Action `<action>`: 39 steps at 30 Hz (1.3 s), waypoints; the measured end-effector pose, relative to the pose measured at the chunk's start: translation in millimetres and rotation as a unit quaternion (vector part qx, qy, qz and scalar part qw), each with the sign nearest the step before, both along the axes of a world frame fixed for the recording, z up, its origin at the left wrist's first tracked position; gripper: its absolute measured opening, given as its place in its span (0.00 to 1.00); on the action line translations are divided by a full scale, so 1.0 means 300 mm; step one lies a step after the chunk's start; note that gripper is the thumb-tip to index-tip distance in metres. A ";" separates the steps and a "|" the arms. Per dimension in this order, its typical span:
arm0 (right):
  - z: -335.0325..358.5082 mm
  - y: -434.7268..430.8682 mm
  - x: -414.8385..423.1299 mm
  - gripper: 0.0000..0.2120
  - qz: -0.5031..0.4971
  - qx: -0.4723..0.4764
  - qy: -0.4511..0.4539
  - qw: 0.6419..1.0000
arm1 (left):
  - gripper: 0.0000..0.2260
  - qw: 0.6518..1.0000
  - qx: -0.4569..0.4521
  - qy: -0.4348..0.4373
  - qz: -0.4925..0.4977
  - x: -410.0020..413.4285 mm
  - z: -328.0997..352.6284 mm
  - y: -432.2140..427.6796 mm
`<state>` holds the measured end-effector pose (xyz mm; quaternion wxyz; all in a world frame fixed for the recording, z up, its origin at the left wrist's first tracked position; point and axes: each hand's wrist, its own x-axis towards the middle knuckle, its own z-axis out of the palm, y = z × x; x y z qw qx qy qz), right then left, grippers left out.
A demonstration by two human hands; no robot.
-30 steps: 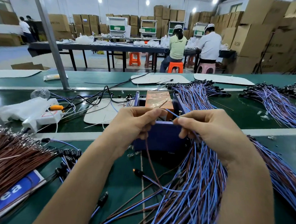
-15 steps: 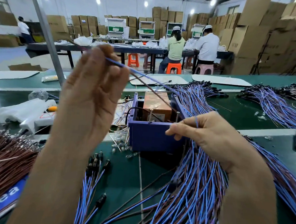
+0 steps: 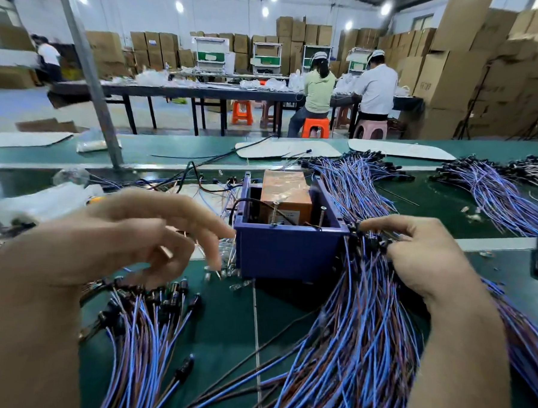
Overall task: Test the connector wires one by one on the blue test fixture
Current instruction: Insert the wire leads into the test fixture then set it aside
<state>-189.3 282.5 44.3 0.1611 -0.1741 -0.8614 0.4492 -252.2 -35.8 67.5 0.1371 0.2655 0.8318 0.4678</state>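
Your left hand (image 3: 119,239) hangs empty, fingers loosely spread, above a pile of wires (image 3: 142,337) at the near left of the surface (image 3: 224,320). Your right hand (image 3: 427,255) pinches the black connector ends of the connector wires (image 3: 357,333), a thick blue-and-brown bundle running to the near edge. That grip sits just beside the front right corner of the blue test fixture (image 3: 287,251), which stands mid-surface between your hands. An orange block (image 3: 285,192) sits inside it. More wire bundles (image 3: 496,190) lie toward the far right edge.
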 end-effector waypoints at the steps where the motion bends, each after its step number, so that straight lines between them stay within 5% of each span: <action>1: -0.001 -0.001 -0.003 0.26 0.007 -0.005 0.010 1.000 | 0.12 0.999 -0.044 -0.007 -0.005 -0.012 -0.010 -0.004; 6: 0.019 -0.032 -0.007 0.19 0.067 -0.050 0.034 0.996 | 0.05 0.921 -0.358 -0.059 0.142 -0.090 -0.178 0.065; 15: 0.024 -0.045 -0.009 0.09 0.082 -0.099 0.033 0.991 | 0.08 0.907 -0.398 -0.060 0.122 -0.101 -0.250 0.166; 19: 0.032 -0.077 -0.011 0.08 0.118 -0.108 -0.024 0.987 | 0.08 0.954 -0.277 -0.037 0.107 -0.072 -0.172 0.159; 23: 0.042 -0.114 -0.016 0.09 0.160 -0.116 -0.055 0.979 | 0.03 0.991 -0.065 0.011 0.115 -0.015 -0.074 0.162; 29: 0.079 -0.173 -0.013 0.18 0.216 -0.283 -0.029 0.934 | 0.04 0.947 0.316 0.052 0.016 0.076 0.019 0.240; 39: 0.100 -0.146 0.014 0.19 0.291 -0.457 0.080 0.837 | 0.17 0.889 0.412 -0.038 -0.197 0.132 0.045 0.276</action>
